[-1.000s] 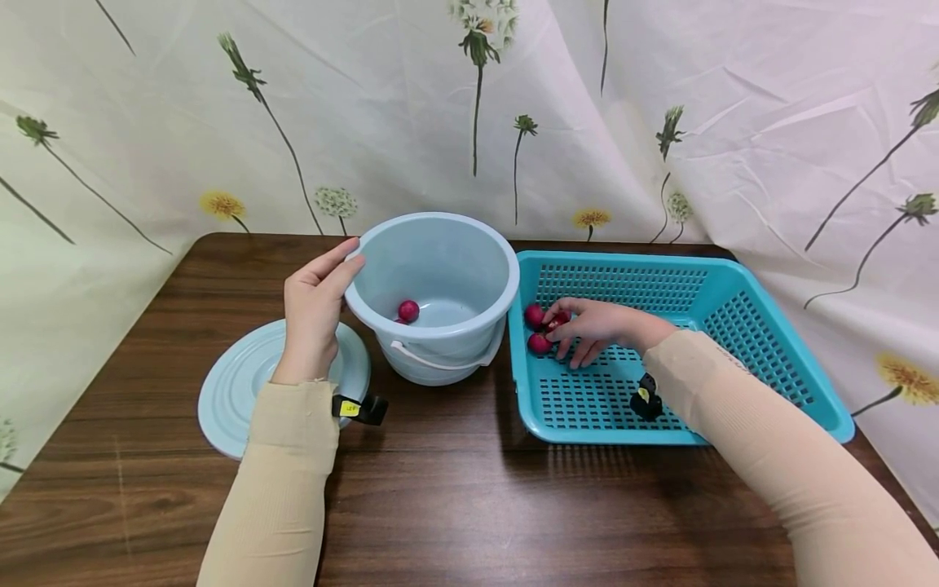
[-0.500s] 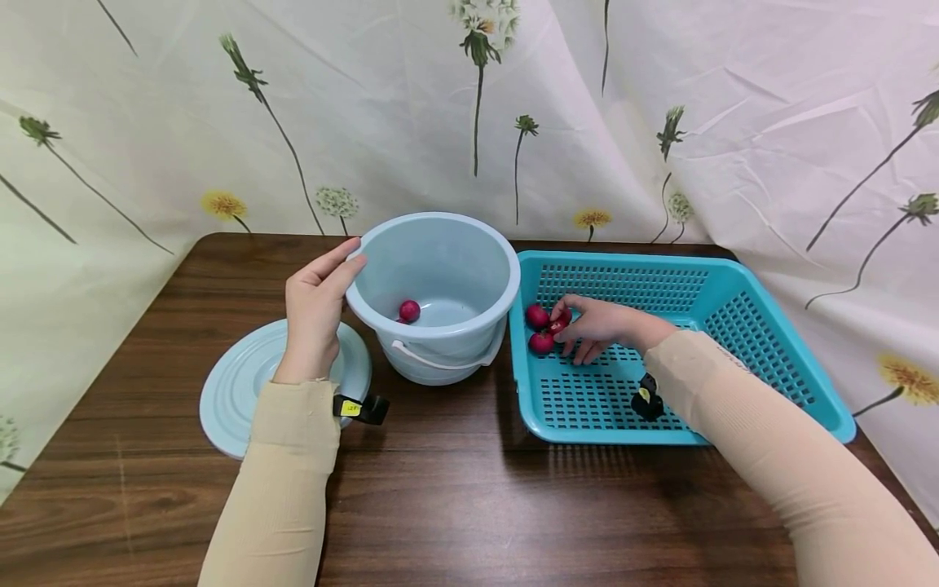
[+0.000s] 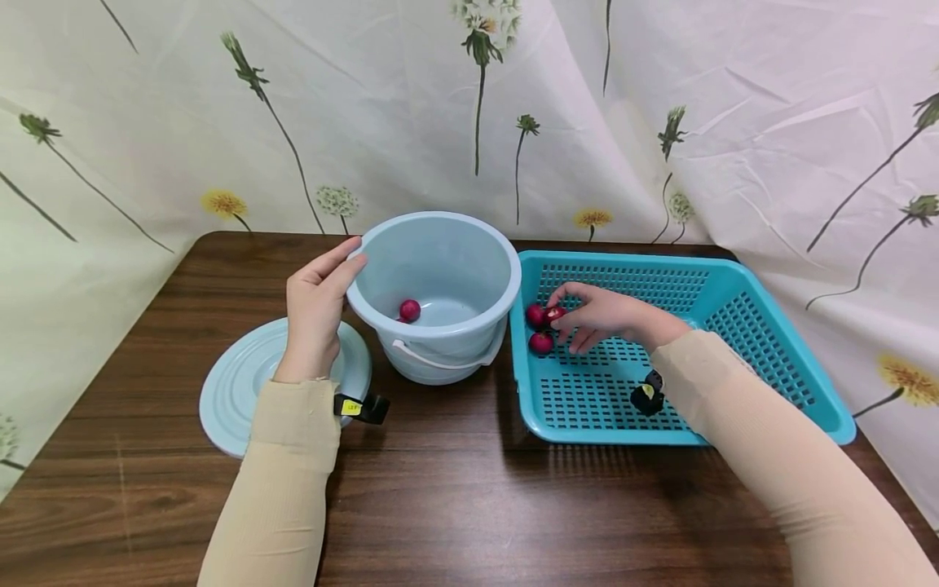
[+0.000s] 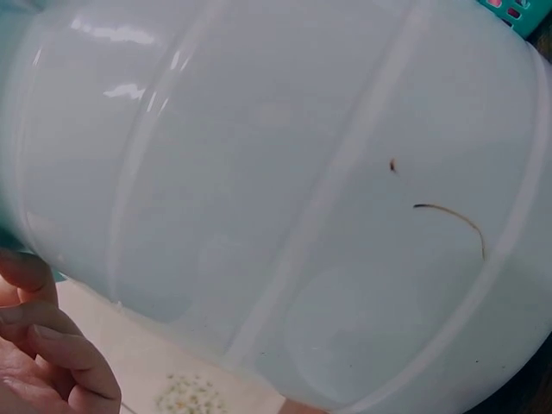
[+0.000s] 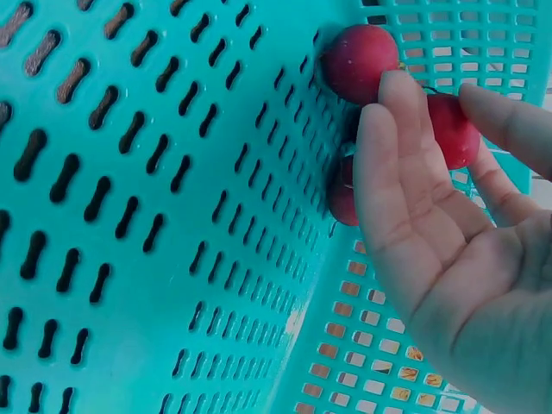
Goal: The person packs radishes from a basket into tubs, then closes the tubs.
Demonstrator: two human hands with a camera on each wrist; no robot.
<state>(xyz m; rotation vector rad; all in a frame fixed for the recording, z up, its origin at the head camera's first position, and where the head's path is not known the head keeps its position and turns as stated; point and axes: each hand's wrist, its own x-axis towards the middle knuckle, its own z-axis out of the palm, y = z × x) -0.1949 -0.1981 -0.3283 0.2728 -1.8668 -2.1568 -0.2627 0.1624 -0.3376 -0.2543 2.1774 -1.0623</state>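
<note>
My left hand (image 3: 315, 310) grips the left side of the rim of a pale blue bucket (image 3: 440, 359), thumb on the near side. In the left wrist view the bucket's wall (image 4: 259, 172) fills most of the picture, with curled fingers (image 4: 69, 354) at the lower left. One red radish (image 3: 409, 310) shows inside the bucket, with a bit of another beside it. Down in the turquoise basket (image 3: 616, 436), my right hand (image 3: 605, 316) pinches a radish (image 5: 453, 129) between thumb and finger. Two more radishes sit close by, one at the far side (image 5: 360, 62), another nearer (image 3: 541, 343).
A round pale blue lid (image 3: 227, 399) lies on the dark wooden table (image 3: 455, 505), partly under the left forearm. The bucket's white handle (image 3: 440, 359) hangs down its front. The basket stands right beside the bucket, and a flowered cloth (image 3: 411, 106) hangs behind the table.
My right hand has shifted slightly up and back in the basket, its fingers drawing around one radish, which moved a little toward the far one. The left hand keeps its place on the bucket.
</note>
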